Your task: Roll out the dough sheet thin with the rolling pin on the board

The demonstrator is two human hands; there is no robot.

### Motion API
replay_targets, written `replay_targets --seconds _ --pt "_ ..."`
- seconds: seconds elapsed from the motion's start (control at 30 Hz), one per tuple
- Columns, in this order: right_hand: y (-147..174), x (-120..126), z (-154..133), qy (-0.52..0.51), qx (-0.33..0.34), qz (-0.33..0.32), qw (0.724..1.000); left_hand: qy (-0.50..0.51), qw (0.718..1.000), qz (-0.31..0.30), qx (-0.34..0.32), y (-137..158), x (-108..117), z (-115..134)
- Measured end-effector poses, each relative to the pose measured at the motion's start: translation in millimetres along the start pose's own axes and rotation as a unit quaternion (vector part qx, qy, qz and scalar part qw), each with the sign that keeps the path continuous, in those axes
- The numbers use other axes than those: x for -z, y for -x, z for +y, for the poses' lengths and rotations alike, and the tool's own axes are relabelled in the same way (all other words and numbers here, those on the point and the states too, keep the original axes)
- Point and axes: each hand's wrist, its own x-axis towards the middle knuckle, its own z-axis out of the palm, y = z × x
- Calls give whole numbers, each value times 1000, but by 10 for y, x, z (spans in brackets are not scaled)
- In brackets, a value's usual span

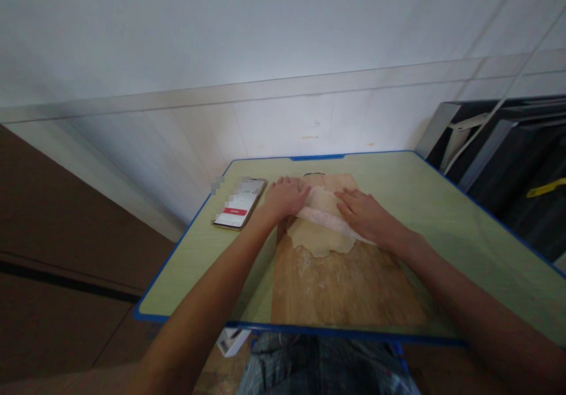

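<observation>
A pale, flour-dusted rolling pin (326, 220) lies slantwise across a thin sheet of dough (325, 243). The dough has an uneven edge and rests on a wooden board (336, 292). My left hand (286, 197) lies over the pin's left end, fingers stretched forward. Over its right end rests my right hand (365, 213), palm down with fingers extended and slightly apart. Both palms hide the pin's ends. Dough shows on the near and far sides of the pin.
A phone (241, 203) with a lit screen lies left of the board on the green, blue-edged table (446, 206). Behind the table stands a white wall (283, 125). Dark folded items (522, 141) lean at the right. My legs (325, 364) are under the near edge.
</observation>
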Motion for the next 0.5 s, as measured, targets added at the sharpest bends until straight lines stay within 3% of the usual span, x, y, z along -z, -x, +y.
replay_targets --seconds 0.2,0.33,0.5 --pt "261 -127 129 0 171 -2 985 -8 998 -8 -58 277 -77 -87" --pt "405 -98 -4 9 124 26 992 4 1000 14 -19 387 -96 -102" --pt "303 -16 -21 -20 81 -7 996 23 999 -32 -23 83 -64 -46"
